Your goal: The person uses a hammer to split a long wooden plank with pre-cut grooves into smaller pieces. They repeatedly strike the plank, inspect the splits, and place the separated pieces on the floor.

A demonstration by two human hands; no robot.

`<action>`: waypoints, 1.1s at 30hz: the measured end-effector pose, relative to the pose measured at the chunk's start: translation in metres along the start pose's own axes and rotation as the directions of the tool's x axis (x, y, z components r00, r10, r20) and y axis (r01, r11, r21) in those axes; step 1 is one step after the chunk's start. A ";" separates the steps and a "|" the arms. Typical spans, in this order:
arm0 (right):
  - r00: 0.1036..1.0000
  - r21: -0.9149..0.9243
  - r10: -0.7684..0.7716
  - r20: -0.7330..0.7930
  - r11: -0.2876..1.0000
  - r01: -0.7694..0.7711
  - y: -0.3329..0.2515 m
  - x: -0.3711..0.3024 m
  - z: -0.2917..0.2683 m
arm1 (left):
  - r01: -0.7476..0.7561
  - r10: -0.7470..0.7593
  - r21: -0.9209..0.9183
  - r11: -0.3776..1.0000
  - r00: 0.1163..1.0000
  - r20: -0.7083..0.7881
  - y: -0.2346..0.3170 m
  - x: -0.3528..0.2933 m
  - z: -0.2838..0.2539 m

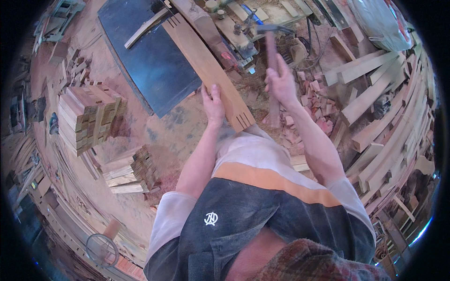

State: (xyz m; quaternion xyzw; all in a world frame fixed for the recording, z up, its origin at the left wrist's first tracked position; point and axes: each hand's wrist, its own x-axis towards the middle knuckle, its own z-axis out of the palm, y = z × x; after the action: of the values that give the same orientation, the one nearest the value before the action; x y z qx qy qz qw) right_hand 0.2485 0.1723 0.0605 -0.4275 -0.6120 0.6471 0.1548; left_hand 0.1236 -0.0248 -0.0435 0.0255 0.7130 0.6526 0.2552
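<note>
A long brown wooden board (208,66) slants from the far middle toward my lap, with several narrow slots cut in each end. My left hand (213,106) grips its left edge near the close end, fingers partly hidden by the wood. To the right of the board, my right hand (281,84) is closed round the handle of a hammer (272,47), held upright with its dark head at the far end. The hammer is somewhat blurred and apart from the board.
A dark blue-black sheet (154,61) lies left of the board, with a narrow wood strip (146,28) across it. Stacked wood blocks (91,114) and a smaller stack (133,171) stand left. Offcuts (316,100) and timber lengths (375,103) cover the right. A cluttered workbench (239,23) stands ahead.
</note>
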 end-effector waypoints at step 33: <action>0.979 -0.080 -0.064 0.196 0.994 0.081 0.000 -0.104 -0.035 | 0.089 -0.074 0.293 0.952 0.995 -0.063 0.034 0.024 0.000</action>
State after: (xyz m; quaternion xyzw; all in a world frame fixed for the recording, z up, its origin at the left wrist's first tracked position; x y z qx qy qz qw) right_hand 0.3356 0.1199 0.1024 -0.3465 -0.6670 0.6521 0.0991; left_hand 0.0926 -0.0111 -0.0194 0.0170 0.8093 0.5282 0.2566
